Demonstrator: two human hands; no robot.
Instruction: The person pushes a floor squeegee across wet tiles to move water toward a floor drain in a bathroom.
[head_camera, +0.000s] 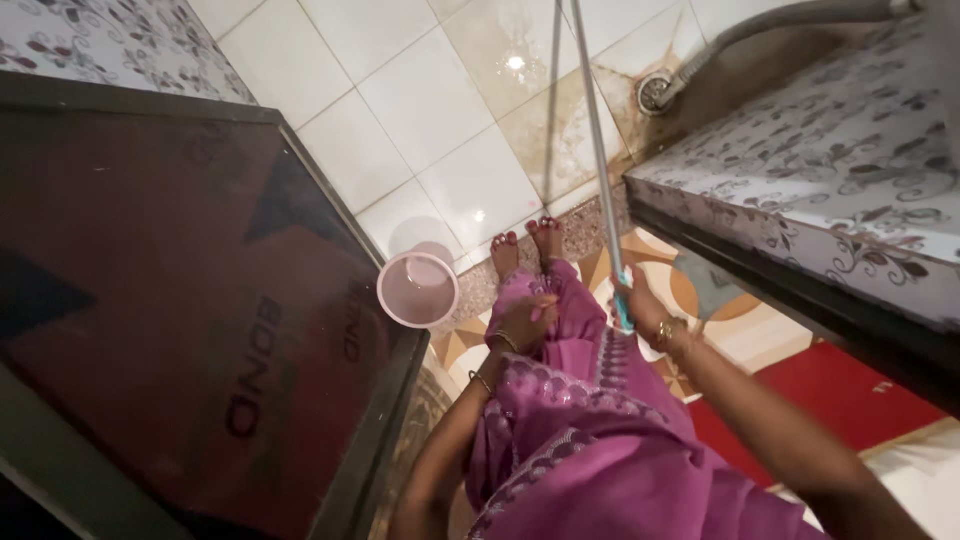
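Right hand (638, 298) grips mop pole (598, 150) near its end.

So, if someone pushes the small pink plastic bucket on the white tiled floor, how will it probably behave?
The small pink plastic bucket looks empty and thin-walled, so it is probably light. The white tiled floor is glossy, with wet-looking patches nearby, so the bucket would likely slide easily. Standing upright and open, it might tip if pushed near the rim.

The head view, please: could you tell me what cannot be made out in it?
- Far end of the long pole: cut off by the top edge.
- Right hand fingers: wrapped behind the pole.
- Left hand: partly buried in purple cloth.
- Pink bucket contents: glare.
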